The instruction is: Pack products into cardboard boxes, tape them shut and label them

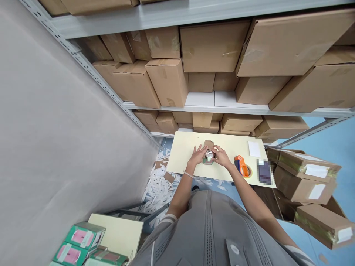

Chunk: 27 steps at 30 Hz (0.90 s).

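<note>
A small green box [205, 161] stands on the cream table with its brown cardboard flap [209, 143] raised at the far side. Inside it shows a shiny, silvery round object [210, 154]; its exact kind is too small to make out. My left hand [197, 155] rests against the box's left side, fingers stretched and spread. From the right, my right hand [221, 156] curls its fingers over the box's edge by the flap and the round object. To the right of that hand lies an orange tape dispenser [242, 166] with a tape roll [249, 171] beside it.
The cream table [183, 147] also bears a white card [254, 149] and a dark blurred item [264, 172]. Behind it rises a shelf rack [199, 108] of cardboard boxes. Cartons [307, 181] stand at right, paper strips [159, 186] lie on the floor, green boxes [80, 236] at lower left.
</note>
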{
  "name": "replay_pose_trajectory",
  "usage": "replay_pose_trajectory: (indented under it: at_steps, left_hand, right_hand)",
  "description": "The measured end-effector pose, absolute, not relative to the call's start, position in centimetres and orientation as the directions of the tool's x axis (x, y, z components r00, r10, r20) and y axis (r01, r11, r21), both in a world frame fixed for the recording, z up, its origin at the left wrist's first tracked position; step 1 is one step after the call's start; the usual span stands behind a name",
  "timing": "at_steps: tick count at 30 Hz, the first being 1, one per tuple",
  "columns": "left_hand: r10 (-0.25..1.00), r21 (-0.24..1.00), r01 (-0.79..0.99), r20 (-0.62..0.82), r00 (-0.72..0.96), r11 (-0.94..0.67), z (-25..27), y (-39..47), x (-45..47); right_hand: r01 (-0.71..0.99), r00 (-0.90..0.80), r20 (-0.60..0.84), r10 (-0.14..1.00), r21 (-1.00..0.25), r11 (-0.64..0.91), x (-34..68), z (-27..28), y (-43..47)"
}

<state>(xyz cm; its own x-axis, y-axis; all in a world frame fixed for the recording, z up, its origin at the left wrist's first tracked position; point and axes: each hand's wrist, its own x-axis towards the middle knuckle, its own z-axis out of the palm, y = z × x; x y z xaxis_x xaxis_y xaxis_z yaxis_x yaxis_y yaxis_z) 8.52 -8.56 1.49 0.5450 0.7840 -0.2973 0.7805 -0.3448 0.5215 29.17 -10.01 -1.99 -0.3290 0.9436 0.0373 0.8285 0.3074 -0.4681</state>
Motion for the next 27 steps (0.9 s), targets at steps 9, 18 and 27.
replay_pose_trajectory:
  at_steps: [9, 18, 27]
  left_hand:
    - [0.786, 0.516, 0.789, -0.310, 0.535, -0.333, 1.9, -8.7, 8.7]
    - [0.787, 0.533, 0.781, -0.306, 0.536, -0.325, 2.1, -8.7, 8.7]
    - [0.831, 0.618, 0.753, -0.284, 0.479, -0.223, 1.0, -8.9, 8.6]
  right_hand:
    - [0.786, -0.377, 0.096, 0.921, -0.493, 0.373, 29.9, -2.8, -11.3]
    - [0.694, -0.362, 0.095, 0.927, -0.636, 0.336, 29.9, -3.2, -11.2]
    - [0.320, -0.105, 0.048, 0.993, -0.944, 0.079, 30.0, -4.8, -12.5]
